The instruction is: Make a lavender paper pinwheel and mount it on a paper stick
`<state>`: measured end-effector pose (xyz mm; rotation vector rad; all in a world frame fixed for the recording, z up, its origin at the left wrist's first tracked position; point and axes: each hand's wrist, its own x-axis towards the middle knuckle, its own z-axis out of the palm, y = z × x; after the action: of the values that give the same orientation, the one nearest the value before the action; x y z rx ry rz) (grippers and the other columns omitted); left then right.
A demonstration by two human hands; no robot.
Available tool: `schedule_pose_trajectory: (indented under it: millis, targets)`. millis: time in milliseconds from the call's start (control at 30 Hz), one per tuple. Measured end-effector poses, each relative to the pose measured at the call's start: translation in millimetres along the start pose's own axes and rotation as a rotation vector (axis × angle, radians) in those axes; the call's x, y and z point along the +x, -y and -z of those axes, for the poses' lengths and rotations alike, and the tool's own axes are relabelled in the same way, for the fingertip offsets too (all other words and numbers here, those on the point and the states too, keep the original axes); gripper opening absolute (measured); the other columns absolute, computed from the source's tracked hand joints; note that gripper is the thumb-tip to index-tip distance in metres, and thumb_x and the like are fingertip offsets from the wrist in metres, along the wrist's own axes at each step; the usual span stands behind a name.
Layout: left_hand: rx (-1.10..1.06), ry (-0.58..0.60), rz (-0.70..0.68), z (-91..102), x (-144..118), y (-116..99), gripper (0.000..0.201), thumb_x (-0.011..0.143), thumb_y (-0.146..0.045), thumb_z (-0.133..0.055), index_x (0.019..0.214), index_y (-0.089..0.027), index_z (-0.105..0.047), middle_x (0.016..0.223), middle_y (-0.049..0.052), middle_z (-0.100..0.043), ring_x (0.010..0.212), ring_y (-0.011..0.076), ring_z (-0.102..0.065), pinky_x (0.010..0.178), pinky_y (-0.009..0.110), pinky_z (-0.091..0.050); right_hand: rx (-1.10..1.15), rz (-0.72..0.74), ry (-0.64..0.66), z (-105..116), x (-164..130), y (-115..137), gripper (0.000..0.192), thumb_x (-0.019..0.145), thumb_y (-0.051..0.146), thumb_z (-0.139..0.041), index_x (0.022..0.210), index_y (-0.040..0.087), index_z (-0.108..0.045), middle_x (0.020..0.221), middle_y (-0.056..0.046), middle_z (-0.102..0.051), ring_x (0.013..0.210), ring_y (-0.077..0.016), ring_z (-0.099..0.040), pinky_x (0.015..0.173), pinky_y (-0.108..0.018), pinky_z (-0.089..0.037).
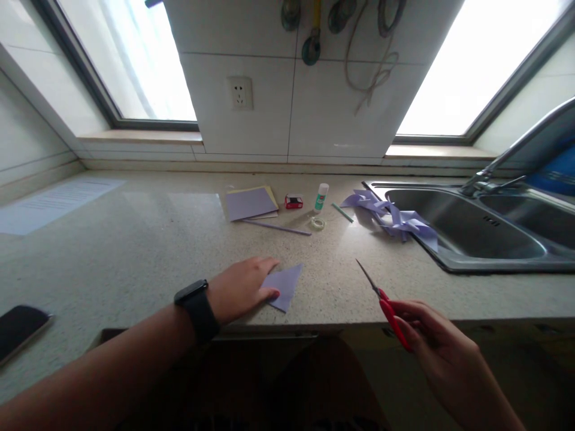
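Observation:
My left hand [242, 287] lies on the countertop with its fingers stretched out. Its thumb rests on a folded piece of purple paper [285, 284], and the palm side of the hand is hidden. A dark watch is on that wrist. Over the counter's front edge, my right hand [433, 341] is closed around the red handles of a pair of scissors [390, 311]. The blades look closed and point up and left, away from the paper.
Behind the hands lie stacked paper sheets [251, 203], a purple stick [278, 227], a small red box [293, 202], a glue stick [320, 199], a tape roll [317, 223] and a green stick [343, 212]. Purple pinwheels [399, 218] overlap the sink [453, 263]. A phone [22, 329] is at left.

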<state>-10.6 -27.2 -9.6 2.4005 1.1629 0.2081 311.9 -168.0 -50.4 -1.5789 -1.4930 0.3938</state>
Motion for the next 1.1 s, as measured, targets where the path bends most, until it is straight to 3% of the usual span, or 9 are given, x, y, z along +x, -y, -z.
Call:
schedule_pose_trajectory:
  millis: [100, 200, 333, 467, 567, 667, 800, 933, 1100]
  targets:
    - [-0.035, -0.003, 0.038, -0.1, -1, -6, 0.049, 0.088, -0.036, -0.066, 0.132, -0.015, -0.064, 0.125, 0.017, -0.072, 0.110, 0.0330, -0.067, 0.096, 0.045, -0.048, 0.040, -0.042, 0.021, -2, 1, 8, 0.030, 0.091, 0.051, -0.065, 0.104, 0.027, -0.076, 0.096, -0.007, -0.075, 0.076, -0.0221, -0.068, 0.067, -0.031, -0.058]
    - [-0.046, -0.002, 0.084, 3.1, -3, -10, 0.035, 0.085, -0.036, -0.066, 0.112, -0.015, -0.072, 0.107, 0.016, -0.076, 0.096, 0.0333, -0.069, 0.087, 0.045, -0.050, 0.126, -0.100, 0.072, -2, -2, 9, 0.031, 0.090, 0.051, -0.067, 0.105, 0.026, -0.076, 0.097, -0.008, -0.076, 0.081, -0.0234, -0.070, 0.070, -0.032, -0.058]
    - [-0.086, -0.005, 0.087, 8.2, -6, -15, 0.016, 0.079, -0.029, -0.066, 0.085, -0.016, -0.074, 0.096, 0.014, -0.072, 0.095, 0.0335, -0.065, 0.088, 0.047, -0.047, 0.421, -0.334, 0.188, -5, -16, 11, 0.035, 0.089, 0.051, -0.071, 0.112, 0.025, -0.075, 0.105, -0.011, -0.077, 0.091, -0.0274, -0.072, 0.080, -0.037, -0.059]
    - [-0.188, -0.049, 0.071, 9.4, -9, -17, 0.011, 0.076, -0.027, -0.068, 0.080, -0.018, -0.073, 0.112, 0.015, -0.069, 0.112, 0.0354, -0.058, 0.101, 0.050, -0.039, 0.714, -0.525, 0.210, -19, -28, 27, 0.040, 0.086, 0.052, -0.073, 0.116, 0.025, -0.075, 0.104, -0.011, -0.077, 0.090, -0.0263, -0.072, 0.082, -0.038, -0.058]
    - [-0.337, -0.051, 0.098, 6.4, -6, -19, 0.013, 0.080, -0.031, -0.068, 0.080, -0.018, -0.070, 0.093, 0.009, -0.070, 0.092, 0.0290, -0.062, 0.088, 0.044, -0.044, 0.796, -0.592, 0.181, -30, -26, 40, 0.038, 0.081, 0.053, -0.078, 0.108, 0.026, -0.076, 0.101, -0.010, -0.077, 0.088, -0.0260, -0.071, 0.080, -0.038, -0.057]
    - [-0.567, -0.051, 0.136, 1.0, -1, -21, 0.020, 0.085, -0.037, -0.066, 0.087, -0.017, -0.068, 0.084, 0.005, -0.071, 0.079, 0.0235, -0.063, 0.074, 0.036, -0.046, 0.837, -0.557, 0.182, -33, -15, 47, 0.032, 0.076, 0.052, -0.083, 0.091, 0.026, -0.075, 0.082, -0.005, -0.072, 0.074, -0.0213, -0.065, 0.070, -0.034, -0.054]
    - [-0.919, -0.141, 0.193, -6.6, 5, -27, 0.030, 0.090, -0.042, -0.063, 0.104, -0.016, -0.066, 0.098, 0.009, -0.075, 0.083, 0.0215, -0.067, 0.074, 0.032, -0.049, 0.810, -0.425, 0.234, -27, 7, 55, 0.038, 0.078, 0.056, -0.079, 0.070, 0.021, -0.066, 0.067, -0.003, -0.061, 0.060, -0.0161, -0.052, 0.057, -0.030, -0.044]
    - [-1.254, -0.285, 0.272, -11.7, 9, -32, 0.034, 0.090, -0.042, -0.068, 0.111, -0.017, -0.063, 0.101, 0.009, -0.076, 0.081, 0.0188, -0.069, 0.076, 0.031, -0.053, 0.750, -0.476, 0.265, -36, 38, 64, 0.041, 0.081, 0.058, -0.077, 0.075, 0.019, -0.066, 0.067, -0.005, -0.065, 0.061, -0.0159, -0.055, 0.059, -0.030, -0.043]
    - [-1.446, -0.348, 0.215, -15.5, 20, -39, 0.034, 0.087, -0.043, -0.075, 0.108, -0.016, -0.068, 0.103, 0.008, -0.077, 0.084, 0.0178, -0.070, 0.081, 0.030, -0.053, 0.648, -0.350, 0.289, -73, 84, 72, 0.043, 0.073, 0.059, -0.081, 0.087, 0.020, -0.068, 0.089, -0.010, -0.074, 0.080, -0.0231, -0.067, 0.068, -0.036, -0.051]
